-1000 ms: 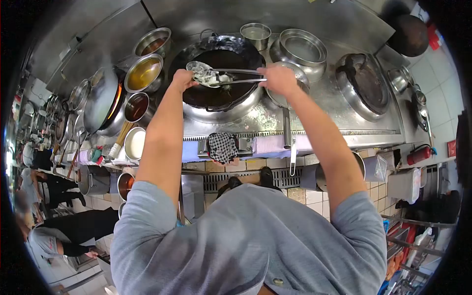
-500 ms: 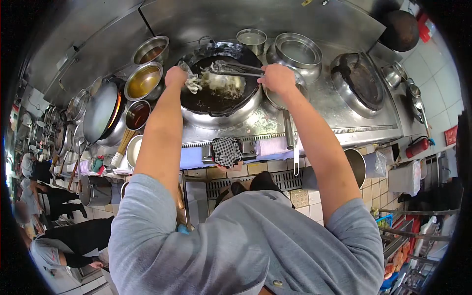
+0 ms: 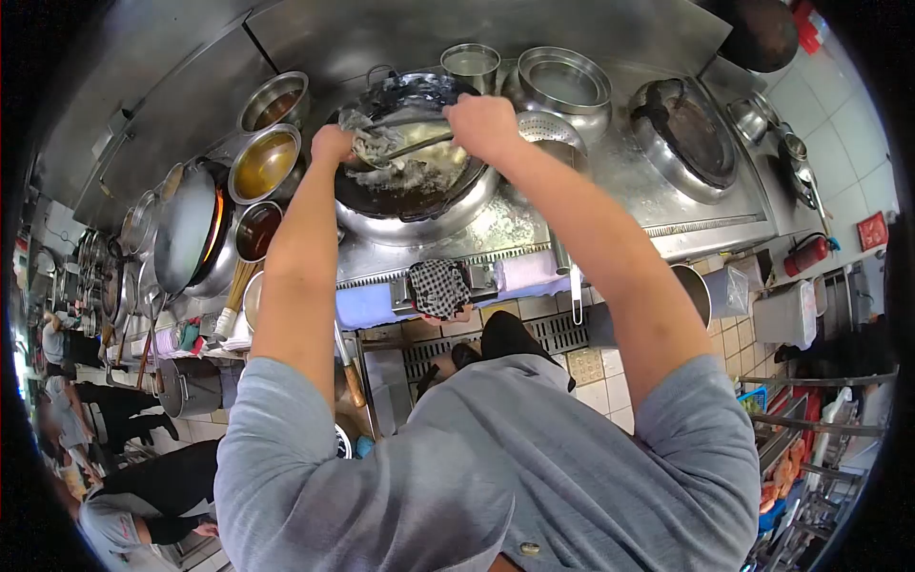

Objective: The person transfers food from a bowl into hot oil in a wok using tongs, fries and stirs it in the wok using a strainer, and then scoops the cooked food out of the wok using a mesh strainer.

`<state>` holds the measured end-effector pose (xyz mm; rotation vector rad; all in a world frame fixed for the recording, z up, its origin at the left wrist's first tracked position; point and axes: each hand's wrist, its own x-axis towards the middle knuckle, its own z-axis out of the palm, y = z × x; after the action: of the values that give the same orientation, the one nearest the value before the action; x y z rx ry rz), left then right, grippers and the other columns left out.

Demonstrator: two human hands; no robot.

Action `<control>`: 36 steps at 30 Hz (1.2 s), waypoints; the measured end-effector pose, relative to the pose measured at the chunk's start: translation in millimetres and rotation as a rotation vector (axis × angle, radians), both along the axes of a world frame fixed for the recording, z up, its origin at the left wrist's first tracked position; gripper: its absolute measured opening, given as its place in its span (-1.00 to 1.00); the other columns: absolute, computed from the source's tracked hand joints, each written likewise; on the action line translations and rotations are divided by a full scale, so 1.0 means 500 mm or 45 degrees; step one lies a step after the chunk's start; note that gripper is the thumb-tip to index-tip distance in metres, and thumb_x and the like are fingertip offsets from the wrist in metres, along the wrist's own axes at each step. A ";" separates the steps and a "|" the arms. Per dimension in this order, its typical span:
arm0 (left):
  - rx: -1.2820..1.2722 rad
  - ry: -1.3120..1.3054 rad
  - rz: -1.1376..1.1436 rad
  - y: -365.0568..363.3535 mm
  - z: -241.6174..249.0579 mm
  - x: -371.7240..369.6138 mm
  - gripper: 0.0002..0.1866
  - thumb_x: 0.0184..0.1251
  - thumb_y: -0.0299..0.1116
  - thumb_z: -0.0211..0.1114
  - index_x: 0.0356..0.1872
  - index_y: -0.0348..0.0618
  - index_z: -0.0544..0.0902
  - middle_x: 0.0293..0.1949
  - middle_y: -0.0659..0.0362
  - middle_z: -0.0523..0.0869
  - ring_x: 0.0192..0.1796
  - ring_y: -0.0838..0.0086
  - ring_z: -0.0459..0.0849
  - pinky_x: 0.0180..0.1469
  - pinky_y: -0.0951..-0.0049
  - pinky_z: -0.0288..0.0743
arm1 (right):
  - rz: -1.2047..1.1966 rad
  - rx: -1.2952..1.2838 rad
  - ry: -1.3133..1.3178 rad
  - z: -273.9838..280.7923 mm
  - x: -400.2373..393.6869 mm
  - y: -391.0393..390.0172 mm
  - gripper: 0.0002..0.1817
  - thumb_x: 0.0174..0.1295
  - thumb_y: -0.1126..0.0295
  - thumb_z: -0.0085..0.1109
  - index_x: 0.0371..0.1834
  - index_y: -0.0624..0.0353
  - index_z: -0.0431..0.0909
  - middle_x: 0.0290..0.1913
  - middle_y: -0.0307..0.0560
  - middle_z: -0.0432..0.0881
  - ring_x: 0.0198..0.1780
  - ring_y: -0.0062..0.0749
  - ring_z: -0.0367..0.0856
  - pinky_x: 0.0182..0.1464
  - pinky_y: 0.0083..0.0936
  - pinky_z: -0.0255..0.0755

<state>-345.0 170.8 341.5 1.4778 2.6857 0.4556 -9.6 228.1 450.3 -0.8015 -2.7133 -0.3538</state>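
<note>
A large dark wok [image 3: 410, 205] sits on the steel stove, with dark oil and pale frothing pieces of food [image 3: 434, 172] in it. At the wok's left side my left hand [image 3: 332, 145] is closed at a metal bowl or strainer that holds pale stringy food [image 3: 374, 141]; exactly what its fingers grip is hard to make out. My right hand [image 3: 484, 124] is wrapped round dark metal tongs [image 3: 419, 145], whose tips reach left to the pale food beside my left hand.
Bowls of yellow liquid [image 3: 265, 164] and dark red sauce [image 3: 258, 232] stand left of the wok. Further left is a large wok [image 3: 188, 229] over flame. A perforated ladle [image 3: 551, 129], a lidded pot [image 3: 570, 81] and another wok [image 3: 694, 143] are right. Co-workers [image 3: 143, 477] stand far left.
My right hand and the tongs have moved left across the wok, and the tong tips now meet the pale food by my left hand. The view has shifted slightly.
</note>
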 end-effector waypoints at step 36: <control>0.146 -0.518 -0.013 -0.084 0.061 0.013 -0.72 0.23 -0.21 0.12 -0.52 -0.23 0.48 -0.61 0.12 0.64 -0.61 0.47 0.64 -0.54 0.47 0.51 | 0.013 0.087 0.080 -0.011 0.021 0.009 -0.80 0.03 0.39 0.01 -0.34 -0.09 0.64 -0.42 -0.18 0.57 -0.37 -0.26 0.65 -0.45 -0.35 0.50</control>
<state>-338.4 128.7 372.0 1.2565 2.3652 0.8219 0.7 232.5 444.7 -0.7671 -2.6307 -0.4101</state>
